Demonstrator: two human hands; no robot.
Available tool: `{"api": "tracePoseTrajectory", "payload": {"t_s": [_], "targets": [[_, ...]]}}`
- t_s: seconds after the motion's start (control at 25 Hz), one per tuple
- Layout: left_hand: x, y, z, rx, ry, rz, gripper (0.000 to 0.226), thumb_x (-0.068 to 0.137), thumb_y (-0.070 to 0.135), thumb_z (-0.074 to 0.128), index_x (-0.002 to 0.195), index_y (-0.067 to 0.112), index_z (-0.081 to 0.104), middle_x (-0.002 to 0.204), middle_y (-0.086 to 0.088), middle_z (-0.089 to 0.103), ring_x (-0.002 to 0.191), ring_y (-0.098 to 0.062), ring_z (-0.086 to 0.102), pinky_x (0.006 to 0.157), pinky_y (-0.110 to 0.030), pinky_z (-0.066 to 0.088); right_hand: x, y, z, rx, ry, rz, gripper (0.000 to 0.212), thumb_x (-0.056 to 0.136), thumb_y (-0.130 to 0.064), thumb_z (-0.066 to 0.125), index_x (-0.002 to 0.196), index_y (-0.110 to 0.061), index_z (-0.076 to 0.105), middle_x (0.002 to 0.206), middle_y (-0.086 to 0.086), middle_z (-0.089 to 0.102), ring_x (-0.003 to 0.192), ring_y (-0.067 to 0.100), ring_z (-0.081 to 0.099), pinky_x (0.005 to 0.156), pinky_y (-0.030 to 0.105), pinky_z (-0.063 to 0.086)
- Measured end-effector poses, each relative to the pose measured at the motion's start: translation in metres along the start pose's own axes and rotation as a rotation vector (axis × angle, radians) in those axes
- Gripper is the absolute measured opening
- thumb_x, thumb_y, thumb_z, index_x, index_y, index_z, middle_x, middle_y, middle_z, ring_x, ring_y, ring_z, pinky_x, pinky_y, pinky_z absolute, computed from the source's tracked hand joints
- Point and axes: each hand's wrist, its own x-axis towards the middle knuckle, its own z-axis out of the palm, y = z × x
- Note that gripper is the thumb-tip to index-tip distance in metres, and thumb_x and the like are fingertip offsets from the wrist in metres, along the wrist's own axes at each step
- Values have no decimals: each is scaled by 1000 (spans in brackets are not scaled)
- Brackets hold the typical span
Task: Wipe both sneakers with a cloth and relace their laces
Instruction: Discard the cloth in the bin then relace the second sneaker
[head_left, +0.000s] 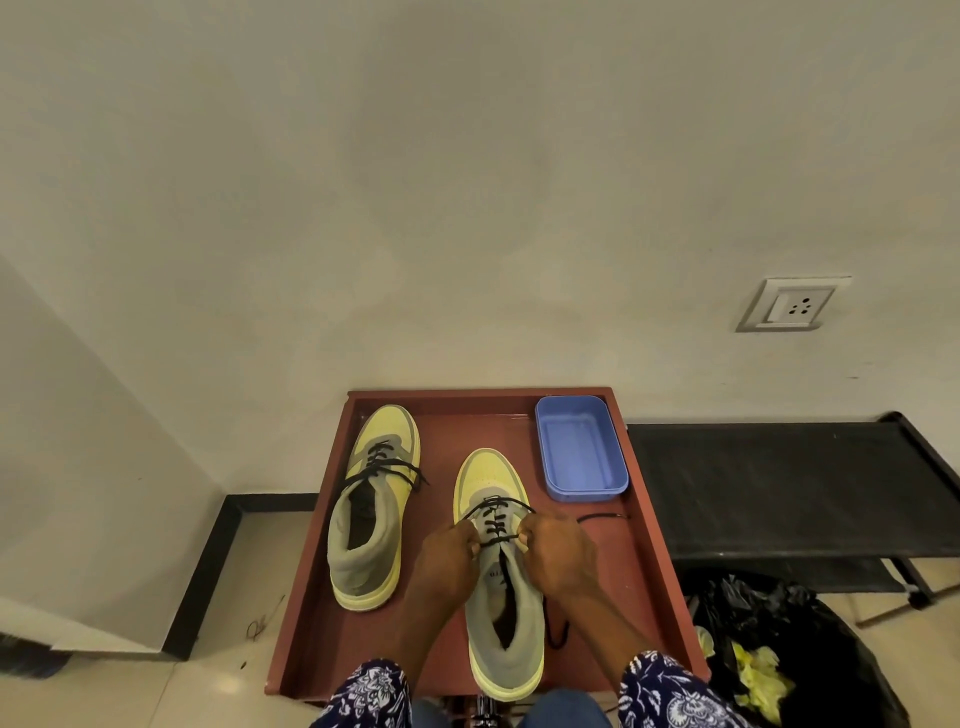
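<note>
Two yellow and grey sneakers with black laces stand on a reddish-brown table (644, 587). The left sneaker (371, 512) sits apart at the table's left, its lace ends loose across the tongue. The right sneaker (501, 597) lies in the middle, toe pointing away from me. My left hand (447, 556) pinches the black lace (493, 512) on that sneaker's left side. My right hand (558, 551) pinches the lace on its right side. A loose lace end trails on the table to the right. No cloth is in view.
A blue plastic tub (581, 448) sits at the table's back right corner. A black bench (789, 483) stands to the right against the wall, with a black rubbish bag (795, 654) on the floor below it. A wall socket (792, 305) is above.
</note>
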Motion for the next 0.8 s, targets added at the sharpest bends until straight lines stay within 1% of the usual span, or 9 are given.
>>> {"api": "tracePoseTrajectory", "payload": {"t_s": [0.12, 0.2, 0.32, 0.4, 0.52, 0.6, 0.68, 0.8], "targets": [[1, -4, 0, 14, -1, 27, 17, 90, 8, 45, 95, 0, 59, 96, -15, 60, 90, -27, 56, 65, -23, 28, 2, 2, 5, 34, 14, 10, 21, 85, -21, 52, 101, -14, 64, 107, 9, 64, 97, 31, 60, 81, 33, 49], [0, -5, 0, 30, -3, 41, 18, 91, 10, 43, 97, 0, 57, 91, -12, 54, 90, -27, 55, 65, -23, 26, 2, 3, 8, 33, 18, 18, 23, 86, -25, 54, 104, -16, 64, 108, 8, 64, 97, 29, 61, 80, 31, 49], [-1, -4, 3, 66, -31, 40, 19, 92, 11, 41, 101, 1, 54, 100, -13, 54, 93, -26, 53, 67, -23, 28, 2, 5, 10, 73, 5, 45, 22, 86, -23, 53, 104, -19, 65, 110, 8, 63, 99, 29, 60, 83, 33, 50], [-3, -3, 3, 116, -48, 64, 19, 93, 12, 38, 103, 4, 52, 104, -12, 53, 93, -24, 51, 72, -27, 34, 2, 5, 12, 111, -9, 57, 21, 86, -21, 52, 102, -20, 65, 112, 6, 62, 101, 29, 60, 86, 34, 49], [-10, -6, 3, 222, -78, 110, 25, 96, 15, 35, 116, 7, 47, 119, -11, 51, 106, -26, 49, 85, -31, 39, -1, 7, 15, 112, -7, 59, 21, 88, -18, 48, 102, -20, 63, 112, 4, 61, 102, 26, 59, 87, 34, 48], [-16, -14, 3, 228, -101, 114, 29, 97, 17, 33, 123, 9, 44, 123, -11, 50, 109, -26, 48, 88, -32, 38, -3, 8, 17, 109, -11, 52, 20, 88, -18, 47, 101, -20, 62, 111, 5, 61, 101, 26, 59, 86, 34, 47], [-22, -21, 1, 230, -118, 114, 33, 98, 18, 31, 129, 11, 41, 124, -10, 51, 109, -27, 50, 88, -34, 40, -4, 8, 17, 120, -20, 42, 19, 88, -19, 48, 101, -19, 62, 111, 5, 61, 101, 26, 58, 86, 34, 47], [-30, -27, -5, 199, -147, 80, 30, 99, 20, 31, 124, 11, 44, 119, -11, 55, 106, -29, 54, 81, -34, 39, -8, 13, 18, 183, -18, 10, 21, 88, -22, 49, 102, -20, 65, 111, 3, 62, 100, 25, 59, 83, 33, 48]]}}
